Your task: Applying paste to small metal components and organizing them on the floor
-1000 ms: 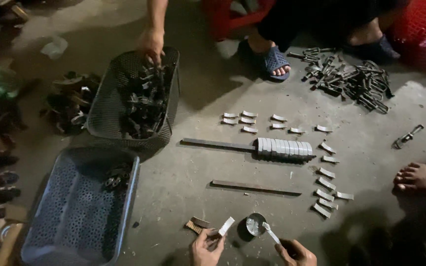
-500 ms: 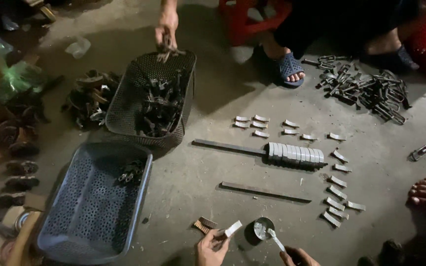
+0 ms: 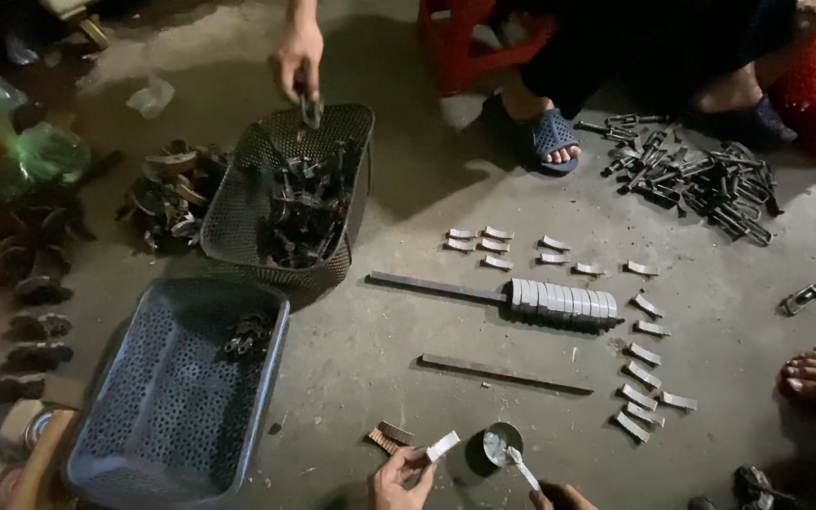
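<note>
The left hand is pinching a small pale flat piece between thumb and fingertips, its long axis running up toward two o'clock, so its free end is pointing at the little round tin sitting just beside it at three o'clock. The right hand, only partly in view at the bottom edge, is closing around a thin stick applicator whose tip is resting in that tin, the shaft slanting from five o'clock up to eleven; the right hand is therefore the nearer one to the tin, and the piece is lying to its left at about ten o'clock. Just beside the left hand on the concrete floor, two brownish pads are lying. Farther out at twelve o'clock a long metal bar is lying nearly level, and beyond it a second bar is carrying a stack of pale pieces. Loose pieces are scattered at one o'clock, and a blue perforated basket is sitting at nine o'clock. Another person's hand is reaching over a dark mesh basket at eleven o'clock.
</note>
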